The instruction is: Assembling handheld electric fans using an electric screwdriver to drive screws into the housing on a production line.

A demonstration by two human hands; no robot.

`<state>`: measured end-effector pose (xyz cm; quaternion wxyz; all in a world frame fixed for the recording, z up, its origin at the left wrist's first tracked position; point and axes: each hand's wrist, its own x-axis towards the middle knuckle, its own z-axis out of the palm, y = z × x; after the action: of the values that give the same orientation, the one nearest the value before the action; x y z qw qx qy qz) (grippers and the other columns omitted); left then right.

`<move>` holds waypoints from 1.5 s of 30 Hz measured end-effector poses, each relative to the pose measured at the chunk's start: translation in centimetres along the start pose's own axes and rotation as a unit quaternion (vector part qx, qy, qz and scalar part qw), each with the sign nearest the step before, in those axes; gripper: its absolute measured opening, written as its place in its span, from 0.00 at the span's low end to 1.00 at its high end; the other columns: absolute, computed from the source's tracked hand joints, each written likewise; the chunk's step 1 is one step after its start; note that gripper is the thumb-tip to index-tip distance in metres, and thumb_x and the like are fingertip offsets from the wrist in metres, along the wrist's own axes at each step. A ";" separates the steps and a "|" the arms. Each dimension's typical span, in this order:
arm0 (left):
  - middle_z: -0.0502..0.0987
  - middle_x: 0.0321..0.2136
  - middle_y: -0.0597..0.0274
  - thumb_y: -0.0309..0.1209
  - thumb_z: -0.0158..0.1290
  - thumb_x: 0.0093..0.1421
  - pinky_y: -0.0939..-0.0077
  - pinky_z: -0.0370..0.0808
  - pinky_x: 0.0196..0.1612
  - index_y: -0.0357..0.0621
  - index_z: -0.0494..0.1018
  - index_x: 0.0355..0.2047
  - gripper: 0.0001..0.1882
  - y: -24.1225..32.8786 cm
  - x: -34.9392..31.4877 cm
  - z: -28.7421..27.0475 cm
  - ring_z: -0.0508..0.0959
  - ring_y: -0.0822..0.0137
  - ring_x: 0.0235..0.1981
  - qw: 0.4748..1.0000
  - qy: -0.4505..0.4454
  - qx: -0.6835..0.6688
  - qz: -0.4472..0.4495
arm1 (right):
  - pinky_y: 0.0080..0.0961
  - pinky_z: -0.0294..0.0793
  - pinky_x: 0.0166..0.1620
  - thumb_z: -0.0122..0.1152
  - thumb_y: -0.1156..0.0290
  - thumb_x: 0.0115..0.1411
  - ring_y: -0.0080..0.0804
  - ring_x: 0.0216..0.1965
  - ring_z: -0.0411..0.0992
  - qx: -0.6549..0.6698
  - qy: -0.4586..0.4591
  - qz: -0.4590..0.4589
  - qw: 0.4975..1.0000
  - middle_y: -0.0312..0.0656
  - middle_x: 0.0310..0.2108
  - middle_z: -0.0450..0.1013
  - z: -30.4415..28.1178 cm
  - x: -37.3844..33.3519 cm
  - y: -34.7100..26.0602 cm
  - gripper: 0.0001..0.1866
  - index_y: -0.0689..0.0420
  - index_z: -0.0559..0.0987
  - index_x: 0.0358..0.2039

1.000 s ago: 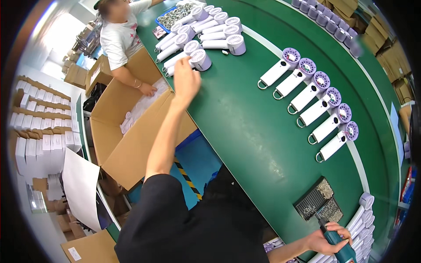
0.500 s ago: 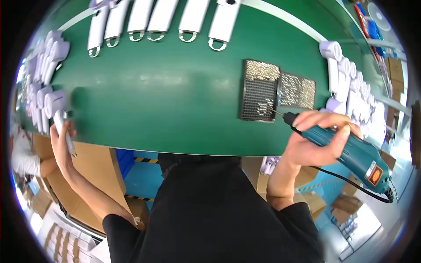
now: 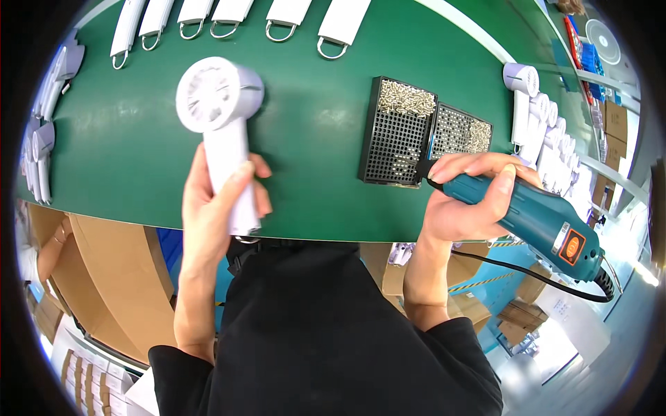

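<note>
A white handheld fan (image 3: 229, 145) with a round lilac-sided head is in my left hand (image 3: 218, 197), fingers wrapped round its handle. It is held over the near left part of the table, head pointing away from me. My right hand (image 3: 479, 197) grips a teal electric screwdriver (image 3: 534, 225), its black nose pointing left. The tip is at the near right corner of a black screw tray (image 3: 368, 149) with a grid of holes; whether it touches a screw is hidden. A second tray (image 3: 463, 132) of small screws adjoins it on the right.
Several white handles with metal loops (image 3: 333, 31) lie along the far side of the green table (image 3: 312, 187). More fans stand in rows at the left (image 3: 41, 145) and right (image 3: 527, 104). A black cord (image 3: 513, 274) hangs from the screwdriver. Cardboard (image 3: 118, 263) stands below the left edge.
My left hand has brought the fan from the left row to the right, in front of me. The screwdriver has shifted slightly left, its nose lower at the tray.
</note>
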<state>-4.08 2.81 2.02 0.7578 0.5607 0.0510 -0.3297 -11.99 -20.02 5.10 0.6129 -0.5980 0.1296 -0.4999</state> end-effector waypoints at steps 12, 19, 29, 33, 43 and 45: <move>0.68 0.54 0.51 0.22 0.49 0.63 0.66 0.78 0.46 0.38 0.55 0.59 0.26 -2.7 2.1 4.9 0.77 0.61 0.45 0.989 -0.126 -0.056 -0.046 | 0.33 0.72 0.12 0.49 0.77 0.59 0.35 0.09 0.64 -0.012 -0.006 -0.024 1.000 0.48 0.19 0.64 0.3 -0.1 0.4 0.11 0.60 0.58 0.39; 0.68 0.54 0.50 0.22 0.48 0.63 0.67 0.77 0.48 0.39 0.51 0.60 0.27 -3.6 2.9 5.7 0.76 0.60 0.48 0.990 -0.131 -0.058 -0.015 | 0.34 0.69 0.12 0.40 0.61 0.67 0.36 0.09 0.63 0.042 -0.019 -0.001 0.999 0.45 0.21 0.63 0.8 -1.2 -3.2 0.14 0.52 0.60 0.49; 0.68 0.54 0.50 0.23 0.48 0.64 0.68 0.78 0.46 0.38 0.50 0.60 0.27 -4.0 2.9 5.6 0.76 0.60 0.48 0.991 -0.123 -0.048 0.001 | 0.40 0.75 0.19 0.48 0.68 0.65 0.44 0.17 0.72 0.117 -0.166 0.030 0.979 0.50 0.29 0.66 2.8 -3.8 -4.0 0.18 0.57 0.54 0.49; 0.68 0.54 0.50 0.23 0.48 0.64 0.69 0.78 0.46 0.39 0.50 0.60 0.26 -3.9 2.9 5.7 0.76 0.60 0.48 0.991 -0.125 -0.046 0.002 | 0.44 0.77 0.25 0.52 0.71 0.63 0.46 0.21 0.74 0.062 -0.230 0.056 0.970 0.51 0.32 0.68 1.6 -3.4 -4.1 0.19 0.55 0.54 0.49; 0.68 0.53 0.50 0.23 0.47 0.64 0.68 0.77 0.48 0.38 0.51 0.59 0.25 -4.3 2.9 5.6 0.76 0.60 0.48 0.992 -0.118 -0.043 0.005 | 0.38 0.69 0.13 0.42 0.63 0.66 0.39 0.10 0.64 0.029 -0.166 -0.002 0.986 0.47 0.24 0.64 3.0 -4.9 -2.6 0.14 0.58 0.58 0.45; 0.69 0.53 0.50 0.23 0.47 0.64 0.67 0.77 0.48 0.38 0.52 0.58 0.24 -4.4 2.9 5.6 0.76 0.60 0.49 0.992 -0.114 -0.049 0.006 | 0.38 0.70 0.13 0.43 0.63 0.66 0.39 0.10 0.64 0.032 -0.169 -0.007 0.985 0.47 0.24 0.64 2.9 -5.0 -2.3 0.14 0.58 0.58 0.45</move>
<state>-5.94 -4.11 -0.81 0.7868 0.4823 -0.0231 -0.3845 -13.13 -13.95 5.60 0.6413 -0.6550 0.0036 -0.3995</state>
